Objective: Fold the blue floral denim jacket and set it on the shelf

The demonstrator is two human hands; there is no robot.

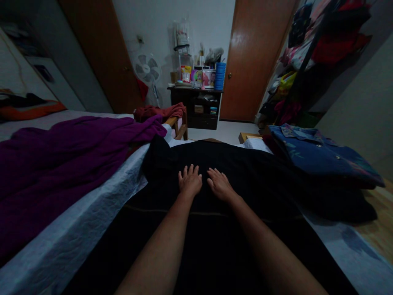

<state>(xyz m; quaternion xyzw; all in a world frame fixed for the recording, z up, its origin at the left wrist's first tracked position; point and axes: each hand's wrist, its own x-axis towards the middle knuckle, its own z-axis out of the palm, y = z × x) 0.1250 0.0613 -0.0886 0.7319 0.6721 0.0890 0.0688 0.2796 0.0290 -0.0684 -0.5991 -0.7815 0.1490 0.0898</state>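
A large black garment (215, 246) lies spread over the bed, with a thin pale seam running across its middle. On its far part my left hand (190, 180) rests palm down, fingers apart. My right hand (219, 183) lies flat beside it, a small gap between the two, its fingers stretched forward. Neither hand grips the cloth. A bunched dark fold (158, 157) of the garment sits to the left of my left hand. Whether it is a sleeve I cannot tell.
Left lies a purple blanket (76, 143) on the pale bed sheet (101, 217). At right a folded blue patterned shirt (322, 149) tops a stack of dark clothes. Beyond are a fan (147, 67), a dark cabinet (193, 121), a wooden door (245, 61) and hanging bags (334, 45).
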